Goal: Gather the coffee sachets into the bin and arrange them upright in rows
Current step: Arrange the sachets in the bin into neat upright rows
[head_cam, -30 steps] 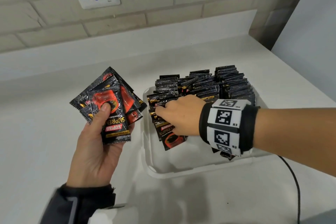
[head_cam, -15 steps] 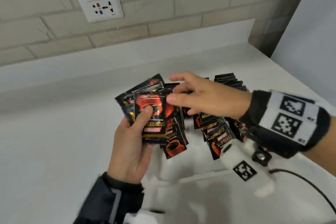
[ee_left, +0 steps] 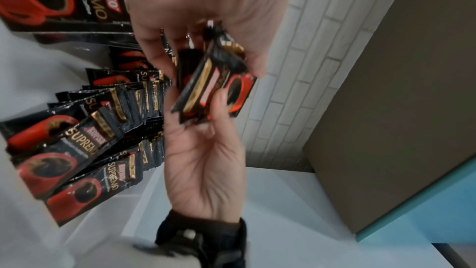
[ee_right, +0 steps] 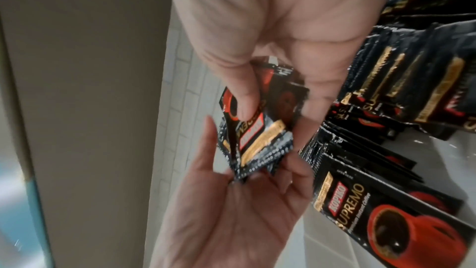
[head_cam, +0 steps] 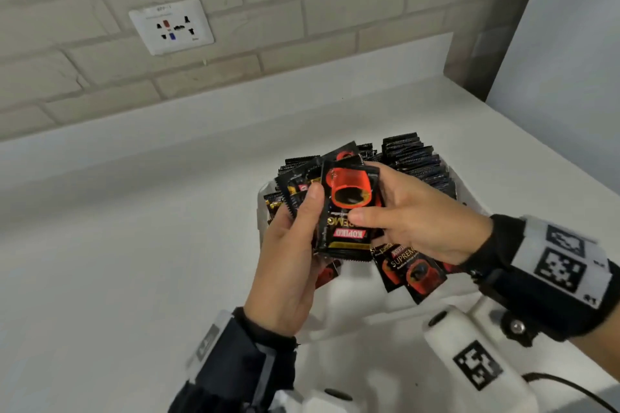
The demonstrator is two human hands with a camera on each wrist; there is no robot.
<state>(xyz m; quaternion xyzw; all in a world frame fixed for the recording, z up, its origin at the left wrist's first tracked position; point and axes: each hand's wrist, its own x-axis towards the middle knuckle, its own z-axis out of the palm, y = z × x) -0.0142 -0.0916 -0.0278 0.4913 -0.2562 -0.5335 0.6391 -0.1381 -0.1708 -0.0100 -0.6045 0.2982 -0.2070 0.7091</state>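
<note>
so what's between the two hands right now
A bunch of coffee sachets: the left hand holds it from one side and the right hand pinches it from the other, above the bin. The head view shows this best.

held sachets (head_cam: pixel 349 211): black foil, red cup print, fanned stack, gripped between both hands above the bin | binned sachets (head_cam: pixel 416 157): upright rows at the bin's far end, nearer ones leaning | bin (head_cam: pixel 355 295): white, shallow, on the bench
</note>
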